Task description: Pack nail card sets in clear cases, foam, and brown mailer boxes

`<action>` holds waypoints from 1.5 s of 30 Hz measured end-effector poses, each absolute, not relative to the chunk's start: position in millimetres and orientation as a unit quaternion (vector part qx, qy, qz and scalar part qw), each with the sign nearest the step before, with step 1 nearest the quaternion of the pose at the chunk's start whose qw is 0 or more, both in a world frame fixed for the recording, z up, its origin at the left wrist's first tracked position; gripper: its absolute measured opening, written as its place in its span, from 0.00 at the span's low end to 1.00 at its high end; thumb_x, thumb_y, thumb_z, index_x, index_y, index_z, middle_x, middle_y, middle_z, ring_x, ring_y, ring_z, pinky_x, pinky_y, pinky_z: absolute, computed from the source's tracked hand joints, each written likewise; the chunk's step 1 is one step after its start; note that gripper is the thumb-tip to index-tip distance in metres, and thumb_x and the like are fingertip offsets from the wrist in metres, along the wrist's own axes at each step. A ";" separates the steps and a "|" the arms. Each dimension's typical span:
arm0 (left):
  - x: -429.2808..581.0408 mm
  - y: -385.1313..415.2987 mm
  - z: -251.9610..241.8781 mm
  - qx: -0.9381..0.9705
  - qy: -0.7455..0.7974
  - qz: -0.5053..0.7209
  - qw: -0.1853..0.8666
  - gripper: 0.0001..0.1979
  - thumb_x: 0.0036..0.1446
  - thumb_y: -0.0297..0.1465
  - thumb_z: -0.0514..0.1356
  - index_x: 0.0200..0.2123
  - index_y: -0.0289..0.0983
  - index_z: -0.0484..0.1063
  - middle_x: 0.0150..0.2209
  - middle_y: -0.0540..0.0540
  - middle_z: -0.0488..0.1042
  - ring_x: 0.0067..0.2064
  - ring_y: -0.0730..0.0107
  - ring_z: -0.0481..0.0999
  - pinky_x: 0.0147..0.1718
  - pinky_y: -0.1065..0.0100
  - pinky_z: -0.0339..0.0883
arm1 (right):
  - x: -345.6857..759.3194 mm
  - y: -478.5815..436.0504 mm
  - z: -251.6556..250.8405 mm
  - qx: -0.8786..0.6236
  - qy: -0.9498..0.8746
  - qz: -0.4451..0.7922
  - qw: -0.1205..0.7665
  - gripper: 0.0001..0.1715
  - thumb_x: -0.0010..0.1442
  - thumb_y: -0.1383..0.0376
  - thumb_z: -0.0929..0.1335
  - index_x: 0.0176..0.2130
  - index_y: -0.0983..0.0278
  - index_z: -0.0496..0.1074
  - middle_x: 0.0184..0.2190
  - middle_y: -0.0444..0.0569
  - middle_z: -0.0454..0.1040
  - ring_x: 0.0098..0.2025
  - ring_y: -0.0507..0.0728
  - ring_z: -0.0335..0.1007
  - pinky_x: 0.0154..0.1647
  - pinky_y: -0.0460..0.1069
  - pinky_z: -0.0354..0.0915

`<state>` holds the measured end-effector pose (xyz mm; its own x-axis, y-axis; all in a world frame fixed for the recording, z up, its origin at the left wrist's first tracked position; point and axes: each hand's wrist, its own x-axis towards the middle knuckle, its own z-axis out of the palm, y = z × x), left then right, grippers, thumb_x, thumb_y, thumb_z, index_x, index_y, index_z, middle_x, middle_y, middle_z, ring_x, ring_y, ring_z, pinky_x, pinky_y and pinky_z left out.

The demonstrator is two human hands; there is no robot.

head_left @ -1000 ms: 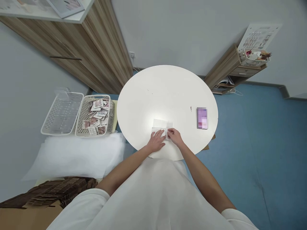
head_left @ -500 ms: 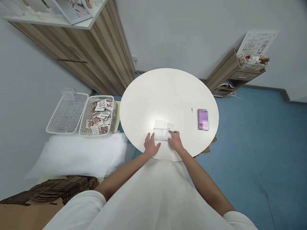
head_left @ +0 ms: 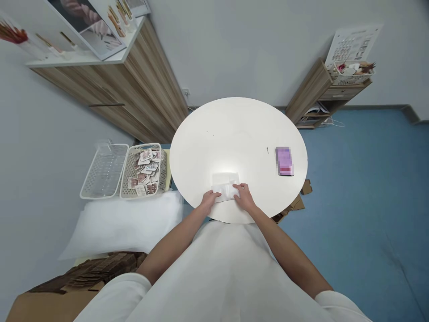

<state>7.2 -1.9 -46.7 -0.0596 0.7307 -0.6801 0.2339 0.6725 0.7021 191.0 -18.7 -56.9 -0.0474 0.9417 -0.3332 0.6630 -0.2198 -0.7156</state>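
A thin white folded sheet (head_left: 225, 188) lies on the round white table (head_left: 234, 134) near its front edge. My left hand (head_left: 209, 200) grips the sheet's left end with curled fingers. My right hand (head_left: 245, 197) presses and pinches its right end. A purple packet (head_left: 284, 161) rests on the table's right side, well away from both hands.
Left of the table stand a basket of small nail-set cards (head_left: 145, 171) and an empty clear basket (head_left: 104, 171), with a white foam roll (head_left: 124, 223) in front. A wooden cabinet (head_left: 134, 89) stands at the back left, a low shelf (head_left: 321, 94) at the back right. Cardboard scraps (head_left: 296, 203) lie on the blue floor.
My left hand slid off the top of the sheet to its left end and closed on it. The sheet has been folded narrower. The head view shifted slightly.
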 end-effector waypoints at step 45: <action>18.3 8.1 -51.3 0.844 0.428 0.131 0.295 0.32 0.42 0.37 0.61 0.52 0.39 0.58 0.55 0.39 0.59 0.57 0.54 0.55 0.54 0.53 0.51 | 193.4 -4.5 -45.0 -0.513 -0.817 0.261 0.032 0.34 0.47 0.74 0.64 0.54 0.64 0.56 0.56 0.55 0.56 0.57 0.64 0.50 0.52 0.59 0.59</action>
<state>18.3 8.1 -51.3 0.5998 0.7995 -0.0315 0.6450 -0.4598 0.6104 193.4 -4.5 -45.0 -0.4717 0.8550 -0.2157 0.8215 0.3372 -0.4598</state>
